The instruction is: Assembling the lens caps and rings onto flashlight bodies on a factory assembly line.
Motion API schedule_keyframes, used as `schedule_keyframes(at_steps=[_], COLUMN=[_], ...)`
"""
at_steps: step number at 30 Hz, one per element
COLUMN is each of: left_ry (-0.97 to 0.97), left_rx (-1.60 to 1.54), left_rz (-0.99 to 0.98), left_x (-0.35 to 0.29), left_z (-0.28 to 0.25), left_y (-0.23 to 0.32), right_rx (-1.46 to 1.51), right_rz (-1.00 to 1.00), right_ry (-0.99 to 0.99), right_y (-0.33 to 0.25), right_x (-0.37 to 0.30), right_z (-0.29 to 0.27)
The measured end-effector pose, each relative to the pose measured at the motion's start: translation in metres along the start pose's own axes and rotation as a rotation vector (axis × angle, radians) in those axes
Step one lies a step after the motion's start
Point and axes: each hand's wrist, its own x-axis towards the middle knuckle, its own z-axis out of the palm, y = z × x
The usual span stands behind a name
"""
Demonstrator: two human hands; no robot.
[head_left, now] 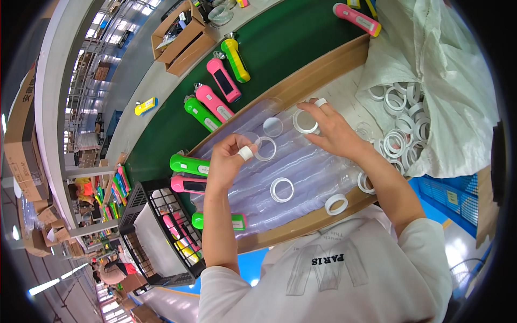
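My left hand (229, 159) is closed in a pinch on a clear round disc (249, 139), with white tape wrapped round a digit. A white ring (274, 148) is right beside those fingertips; whether they touch it I cannot tell. To the right, my right hand (336, 129) grips another white ring (297, 127) by its edge; one of its fingers is taped too. Between the hands a clear disc (273, 127) rests on a bed of transparent plastic pieces (253, 199) in a shallow cardboard tray (264, 241). Two more white rings (272, 190) (328, 206) lie nearer me.
At right, a white woven sack (447, 97) spills several white rings. Pink, green and yellow handheld lights (215, 102) lie along the green belt (285, 37) beyond the tray. A black crate (156, 237) stands at left, an open cardboard box (183, 43) farther back, a blue crate (452, 196) at right.
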Motion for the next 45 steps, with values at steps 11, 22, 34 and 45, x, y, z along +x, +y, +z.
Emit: schedule_keyframes(at_steps=[11,22,34,45], left_ry=[0.087,0.296,0.422,0.078], left_rx=[0.677,1.263,1.148,0.181], left_rz=[0.084,0.552,0.506,0.288], left_x=[-0.004,0.029,0.160,0.147], left_z=[0.016,0.065,0.043,-0.009], left_y=[0.005,0.004,0.033,0.043], right_rx=[0.024,-0.008,0.247,0.408], right_rz=[-0.014,-0.040,0.152,0.230], right_ry=[-0.022,0.050,0.087,0.110], right_y=[-0.006,-0.009,-0.004,0.000], right_x=[-0.002,0.000,0.003,0.001], right_z=[0.004,0.006,0.001,-0.008])
